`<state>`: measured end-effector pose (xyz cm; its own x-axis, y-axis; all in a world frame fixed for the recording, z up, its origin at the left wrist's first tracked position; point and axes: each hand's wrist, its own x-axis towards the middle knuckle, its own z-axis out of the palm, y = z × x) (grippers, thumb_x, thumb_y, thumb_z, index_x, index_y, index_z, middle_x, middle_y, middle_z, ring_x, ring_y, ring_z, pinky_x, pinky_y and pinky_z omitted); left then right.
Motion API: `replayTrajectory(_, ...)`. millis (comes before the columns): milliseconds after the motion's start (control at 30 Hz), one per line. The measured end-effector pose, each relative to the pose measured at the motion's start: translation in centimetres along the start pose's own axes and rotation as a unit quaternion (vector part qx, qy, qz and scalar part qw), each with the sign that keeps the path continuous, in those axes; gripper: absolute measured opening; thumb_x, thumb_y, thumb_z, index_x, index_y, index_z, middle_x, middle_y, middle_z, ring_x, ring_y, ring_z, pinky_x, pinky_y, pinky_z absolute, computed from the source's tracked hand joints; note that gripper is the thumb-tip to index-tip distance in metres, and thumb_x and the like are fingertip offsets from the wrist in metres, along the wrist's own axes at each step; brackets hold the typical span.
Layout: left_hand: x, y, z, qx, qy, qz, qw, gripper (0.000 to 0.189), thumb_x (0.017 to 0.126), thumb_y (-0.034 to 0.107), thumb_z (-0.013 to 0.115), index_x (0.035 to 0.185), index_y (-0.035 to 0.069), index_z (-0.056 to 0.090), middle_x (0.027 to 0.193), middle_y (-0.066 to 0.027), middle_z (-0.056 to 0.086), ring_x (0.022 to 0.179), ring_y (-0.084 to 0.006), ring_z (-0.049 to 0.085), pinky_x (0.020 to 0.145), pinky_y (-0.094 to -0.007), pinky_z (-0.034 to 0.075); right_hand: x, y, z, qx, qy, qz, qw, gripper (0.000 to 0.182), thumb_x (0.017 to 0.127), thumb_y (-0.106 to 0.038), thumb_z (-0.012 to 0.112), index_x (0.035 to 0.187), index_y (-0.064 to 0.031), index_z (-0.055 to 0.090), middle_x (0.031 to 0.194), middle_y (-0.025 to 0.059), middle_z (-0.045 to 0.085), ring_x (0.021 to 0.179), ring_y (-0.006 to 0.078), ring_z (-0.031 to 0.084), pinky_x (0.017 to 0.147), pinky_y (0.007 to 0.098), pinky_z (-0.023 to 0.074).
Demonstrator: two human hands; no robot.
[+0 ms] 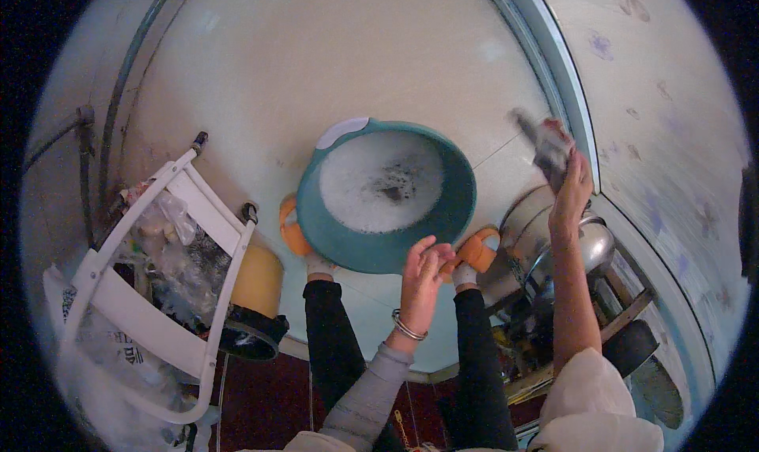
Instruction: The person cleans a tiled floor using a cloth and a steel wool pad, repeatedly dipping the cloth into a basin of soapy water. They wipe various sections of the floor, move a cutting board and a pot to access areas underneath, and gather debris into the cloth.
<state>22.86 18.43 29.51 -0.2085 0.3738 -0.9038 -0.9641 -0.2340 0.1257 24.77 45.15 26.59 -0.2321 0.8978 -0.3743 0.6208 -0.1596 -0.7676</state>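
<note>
A green plastic basin (pixel 462 185) with a pale handle stands on the floor between my feet. White suds (pixel 356 179) cover the water in it, with a dark patch right of centre. My left hand (pixel 422 274), with bangles at the wrist, hovers over the basin's near rim, fingers apart and nothing in them. Out to the right, beyond the basin, my right hand (pixel 574 185) grips a small item (pixel 551 150), grey and dark with a touch of red. Motion blur hides what kind of item it is.
At the left, a white metal-framed rack (pixel 231 274) holds plastic bags, beside a yellow container (pixel 259 274). Steel pots (pixel 593 241) stand on a low shelf at right. Orange slippers (pixel 477 250) flank the basin. A bluish door-frame edge (pixel 572 78) runs along the right.
</note>
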Motion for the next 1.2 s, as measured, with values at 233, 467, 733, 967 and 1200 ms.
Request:
replayTrajectory(233, 0.1, -1.0, -1.0, -0.032, 0.038, -0.045, 0.998, 0.033, 0.09, 0.023, 0.049, 0.119, 0.009, 0.042, 0.108, -0.0099, 0.056, 0.097, -0.02, 0.055, 0.085, -0.0348, 0.045, 9.7, 8.2, 10.1, -0.179, -0.199, 0.051, 0.962, 0.045, 0.082, -0.027, 0.057, 0.122, -0.0099, 0.044, 0.113, 0.0061, 0.051, 0.096, 0.0187, 0.051, 0.076, 0.0286, 0.0425)
replayTrajectory(467, -0.2, 0.1, -1.9, -0.085, 0.09, -0.064, 0.99, 0.027, 0.091, 0.021, 0.048, 0.115, 0.008, 0.046, 0.101, -0.0087, 0.059, 0.092, -0.0185, 0.057, 0.081, -0.0323, 0.047, 13.8, 10.1, 22.4, -0.2, -0.249, -0.057, 0.946, 0.051, 0.077, -0.011, 0.05, 0.128, -0.0056, 0.043, 0.118, 0.0114, 0.044, 0.098, 0.022, 0.052, 0.082, 0.0306, 0.0438)
replayTrajectory(733, 0.0, 1.6, -2.5, -0.108, 0.092, -0.05, 0.989, 0.027, 0.09, 0.022, 0.05, 0.112, 0.008, 0.048, 0.097, -0.0086, 0.06, 0.089, -0.0183, 0.058, 0.079, -0.0312, 0.047, 2.3, 3.0, 36.5, -0.316, -0.499, -0.532, 0.608, 0.03, 0.075, -0.014, 0.054, 0.103, -0.0153, 0.065, 0.122, 0.0165, 0.047, 0.108, 0.0333, 0.048, 0.092, 0.0409, 0.0376)
replayTrajectory(967, -0.3, 1.1, -3.5, -0.095, 0.094, -0.066, 0.989, 0.027, 0.09, 0.023, 0.05, 0.111, 0.007, 0.048, 0.097, -0.0078, 0.06, 0.089, -0.017, 0.058, 0.079, -0.0305, 0.047, 8.2, 9.3, 20.4, -0.363, -0.553, -0.118, 0.74, 0.015, 0.081, -0.008, 0.05, 0.086, -0.0023, 0.063, 0.085, 0.0059, 0.062, 0.078, 0.0169, 0.057, 0.073, 0.031, 0.0453)
replayTrajectory(1200, -0.9, 2.4, -3.7, -0.123, 0.111, -0.097, 0.981, 0.024, 0.09, 0.021, 0.049, 0.109, 0.007, 0.047, 0.097, -0.005, 0.059, 0.087, -0.0139, 0.057, 0.078, -0.0276, 0.046, 14.2, 20.8, 3.8, 0.168, -0.22, 0.34, 0.899, 0.015, 0.08, -0.022, 0.051, 0.086, -0.0092, 0.054, 0.079, 0.0058, 0.054, 0.071, 0.0203, 0.051, 0.068, 0.0413, 0.0428)
